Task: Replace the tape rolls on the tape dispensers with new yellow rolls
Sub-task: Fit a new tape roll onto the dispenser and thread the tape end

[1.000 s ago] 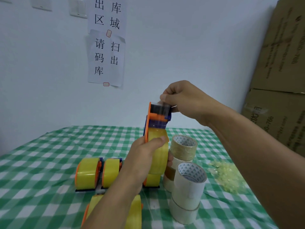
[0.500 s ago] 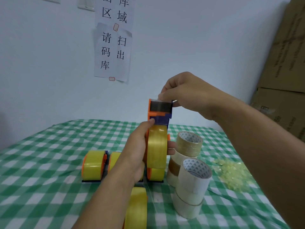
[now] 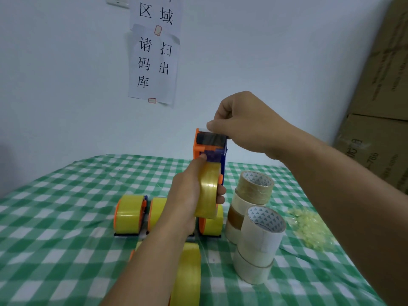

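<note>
Head view, down onto a green-checked tablecloth (image 3: 55, 217) set against a white wall. At frame centre, raised upright off the table: an orange-and-blue tape dispenser (image 3: 209, 151) carrying a yellow roll (image 3: 208, 193). Gripped by the left hand (image 3: 187, 195), fingers curled round roll and frame, one digit stretched up to the orange side plate. Pinched at the dispenser's top edge between thumb and forefinger of the right hand (image 3: 245, 124): the clear tape end (image 3: 217, 138), lying across the dark head. Below centre, resting on the cloth: three more loaded dispensers (image 3: 129, 214) in a row, the middle one partly hidden behind the left hand. Near the bottom edge, blurred, a further yellow tape roll (image 3: 187, 277). Right of centre, two stacks (image 3: 262, 235) of pale and brownish tape rolls, touching each other. Further right, a heap of yellowish scraps (image 3: 309, 228). Upper middle, a paper notice (image 3: 154, 62) on the wall; far right, cardboard boxes (image 3: 379, 85).
</note>
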Motion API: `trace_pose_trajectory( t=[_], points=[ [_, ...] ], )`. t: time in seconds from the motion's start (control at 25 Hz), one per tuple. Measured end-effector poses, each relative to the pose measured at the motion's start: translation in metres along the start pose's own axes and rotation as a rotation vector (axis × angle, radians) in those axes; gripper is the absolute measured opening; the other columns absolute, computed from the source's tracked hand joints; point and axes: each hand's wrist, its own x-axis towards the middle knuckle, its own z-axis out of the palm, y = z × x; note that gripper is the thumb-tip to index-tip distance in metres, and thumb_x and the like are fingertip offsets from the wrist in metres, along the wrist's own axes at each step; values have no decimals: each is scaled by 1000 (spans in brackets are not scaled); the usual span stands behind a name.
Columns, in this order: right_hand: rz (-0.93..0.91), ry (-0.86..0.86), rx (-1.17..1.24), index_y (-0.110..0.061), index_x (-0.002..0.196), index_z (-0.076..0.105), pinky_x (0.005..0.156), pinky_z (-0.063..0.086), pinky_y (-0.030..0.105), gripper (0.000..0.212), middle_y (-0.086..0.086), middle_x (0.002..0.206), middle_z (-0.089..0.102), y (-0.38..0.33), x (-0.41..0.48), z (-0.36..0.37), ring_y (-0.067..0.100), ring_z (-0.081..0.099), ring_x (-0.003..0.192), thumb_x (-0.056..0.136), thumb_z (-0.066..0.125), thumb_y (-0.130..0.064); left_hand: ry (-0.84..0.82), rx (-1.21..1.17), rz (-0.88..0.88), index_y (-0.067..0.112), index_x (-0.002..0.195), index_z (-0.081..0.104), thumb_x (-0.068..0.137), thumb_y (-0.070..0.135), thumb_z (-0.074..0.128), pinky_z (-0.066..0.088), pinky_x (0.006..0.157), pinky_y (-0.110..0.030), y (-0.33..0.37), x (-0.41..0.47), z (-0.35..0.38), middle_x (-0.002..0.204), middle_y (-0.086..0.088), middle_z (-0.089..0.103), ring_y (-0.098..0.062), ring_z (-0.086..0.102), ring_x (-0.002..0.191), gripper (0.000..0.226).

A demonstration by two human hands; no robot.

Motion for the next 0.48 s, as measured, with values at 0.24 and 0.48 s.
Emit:
trace_pose_trajectory(
  t=[0.24,0.48],
  points=[
    [-11,40,-28,5,88,65,53,40,28,20,19,77,65,1,0,-1,17,49,59,93,64,-15,37,14,27,5,85,72,97,44,54,51,54,-32,1,1,1,66,-16,66,-24,58,49,45],
    [-29,41,-58,8,95,64,53,40,20,34,21,77,61,8,2,2,17,47,61,98,65,-26,-60,10,38,-3,111,69,98,46,45,51,56,-33,-5,6,-1,73,-18,66,-27,61,55,56]
  ],
)
